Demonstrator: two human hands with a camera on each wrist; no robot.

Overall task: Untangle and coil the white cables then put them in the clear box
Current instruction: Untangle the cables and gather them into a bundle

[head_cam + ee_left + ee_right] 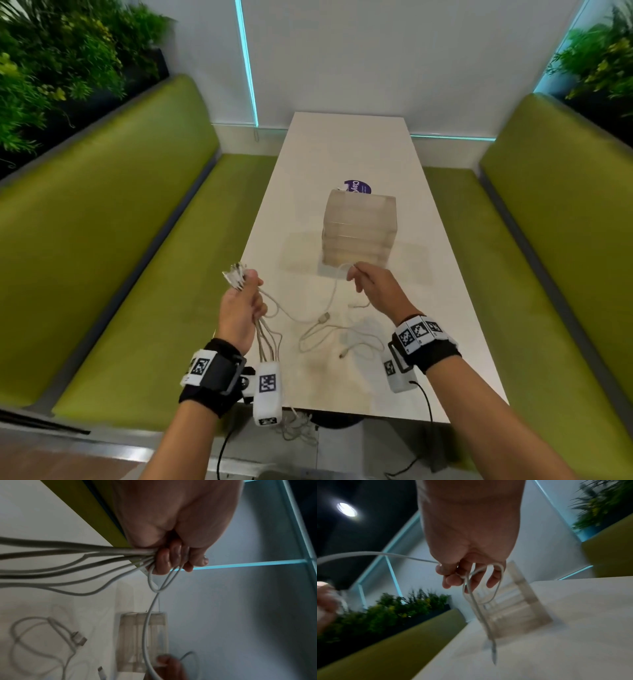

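Right wrist view is blurred; left hand [239, 308] fists the white cables [72, 561], right hand [375, 287] pinches one strand near the clear box [359, 229].

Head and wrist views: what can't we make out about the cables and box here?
- Clear box contents: walls hazy in the head view, blurred in both wrist views.
- Strand count in the left hand: fingers cover the bundle in the left wrist view.
- Purple sticker text: the box cuts it off.
- Cable tip from the right hand: motion-blurred, right wrist view.
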